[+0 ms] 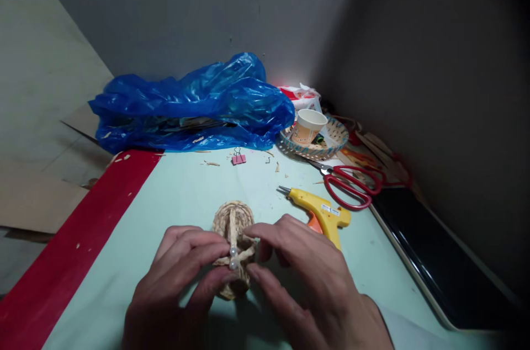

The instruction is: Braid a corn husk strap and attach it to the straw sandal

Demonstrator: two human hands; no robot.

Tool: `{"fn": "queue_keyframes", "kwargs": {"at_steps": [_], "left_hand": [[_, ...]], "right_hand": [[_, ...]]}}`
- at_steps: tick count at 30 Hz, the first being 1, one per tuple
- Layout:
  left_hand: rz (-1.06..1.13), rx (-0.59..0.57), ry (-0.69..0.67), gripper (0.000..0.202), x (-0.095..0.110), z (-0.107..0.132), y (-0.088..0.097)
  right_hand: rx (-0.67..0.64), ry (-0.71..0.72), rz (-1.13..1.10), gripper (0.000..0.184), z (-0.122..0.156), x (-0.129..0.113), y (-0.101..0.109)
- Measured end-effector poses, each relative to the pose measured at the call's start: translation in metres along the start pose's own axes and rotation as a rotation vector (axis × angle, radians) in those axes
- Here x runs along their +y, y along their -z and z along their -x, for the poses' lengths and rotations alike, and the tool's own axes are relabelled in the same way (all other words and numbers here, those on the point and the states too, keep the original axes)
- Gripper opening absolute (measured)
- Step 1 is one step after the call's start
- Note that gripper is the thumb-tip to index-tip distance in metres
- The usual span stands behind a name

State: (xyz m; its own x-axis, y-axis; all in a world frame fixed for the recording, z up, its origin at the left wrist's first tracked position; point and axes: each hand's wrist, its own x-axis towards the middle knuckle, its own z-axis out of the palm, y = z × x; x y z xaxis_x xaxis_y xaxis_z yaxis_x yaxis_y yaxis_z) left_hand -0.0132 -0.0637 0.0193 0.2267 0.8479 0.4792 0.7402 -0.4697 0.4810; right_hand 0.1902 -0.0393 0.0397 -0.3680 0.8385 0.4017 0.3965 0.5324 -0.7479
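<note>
A small woven straw basket (232,220) with a handle strip rests on the pale green table (186,195). Two small white beads (234,258) sit on the strip near its front. My left hand (178,278) pinches the basket's near left side with thumb and fingers. My right hand (302,278) grips its right side, fingertips pressed against the straw beside the beads. Both hands are closed on the basket, which hides its near rim.
A yellow glue gun (321,211) lies just right of my hands. Red scissors (351,184), a paper cup (308,125) in a woven tray (331,143), a pink binder clip (238,158) and a blue plastic bag (194,104) lie behind. A red strip (83,234) edges the table on the left.
</note>
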Motion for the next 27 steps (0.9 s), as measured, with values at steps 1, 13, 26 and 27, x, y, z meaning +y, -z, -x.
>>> {"fn": "queue_keyframes", "kwargs": {"at_steps": [1,13,26,27], "left_hand": [[-0.025,0.007,-0.013,0.017,-0.001,-0.001,-0.001],[-0.004,0.009,-0.071,0.021,-0.001,-0.001,-0.002],[0.009,0.026,-0.058,0.024,0.001,-0.004,-0.003],[0.004,0.015,-0.062,0.023,0.001,-0.005,-0.002]], "right_hand": [[0.021,0.050,-0.020,0.024,-0.001,0.000,0.001],[-0.023,0.291,0.034,0.025,-0.004,0.011,-0.005],[-0.046,0.323,-0.104,0.039,-0.007,0.011,0.003],[-0.048,0.329,-0.101,0.038,-0.008,0.011,0.004]]}}
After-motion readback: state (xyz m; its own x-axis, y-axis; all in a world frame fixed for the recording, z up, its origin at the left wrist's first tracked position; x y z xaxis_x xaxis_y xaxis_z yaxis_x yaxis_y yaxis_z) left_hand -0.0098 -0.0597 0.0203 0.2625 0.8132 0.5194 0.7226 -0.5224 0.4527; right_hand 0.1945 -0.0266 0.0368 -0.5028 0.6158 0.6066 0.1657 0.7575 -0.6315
